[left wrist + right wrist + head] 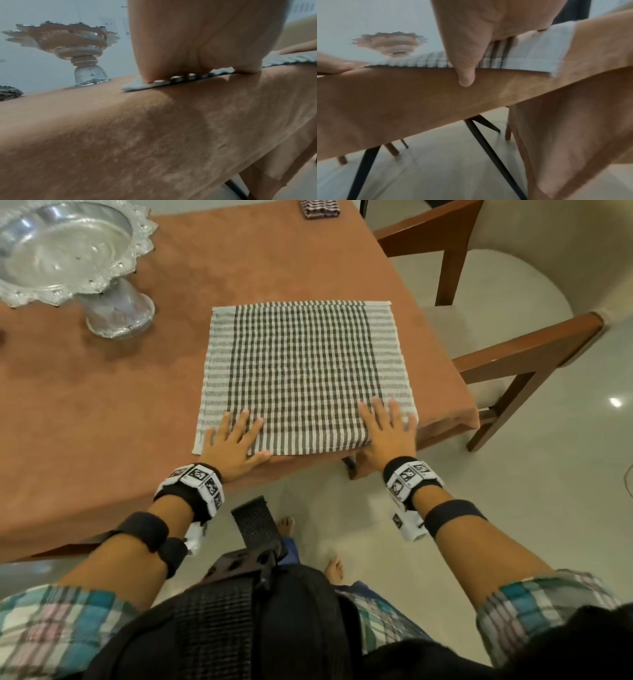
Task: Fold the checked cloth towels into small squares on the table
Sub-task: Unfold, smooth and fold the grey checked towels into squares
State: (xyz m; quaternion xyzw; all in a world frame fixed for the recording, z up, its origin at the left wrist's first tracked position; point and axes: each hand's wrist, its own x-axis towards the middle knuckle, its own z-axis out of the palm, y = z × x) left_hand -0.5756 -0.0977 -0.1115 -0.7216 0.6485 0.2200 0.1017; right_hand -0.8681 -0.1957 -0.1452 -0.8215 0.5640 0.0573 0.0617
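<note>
The left hand [230, 440] lies flat, fingers straight and spread, on the near left corner of the checked towel [301, 371], its thumb stretched along the towel's near edge; the left wrist view shows the heel of this hand [197, 40] pressing the cloth's edge [171, 81] onto the table. The right hand [388, 429] rests palm down with fingers extended on the towel's near right corner, and in the right wrist view its thumb [465, 65] hangs over the near edge of the table, though blur leaves it unclear whether the thumb touches the tablecloth. Neither hand grips anything. The towel is spread flat and roughly square near the table's near right corner, its near edge running close along the table's near edge. The table [102, 405] is covered in a brown cloth. A silver pedestal bowl [68, 251] stands toward the far left corner, well apart from the towel. A small folded checked cloth [320, 208] sits at the far edge. A wooden chair [496, 302] with a pale seat stands beside the table's right edge.
</note>
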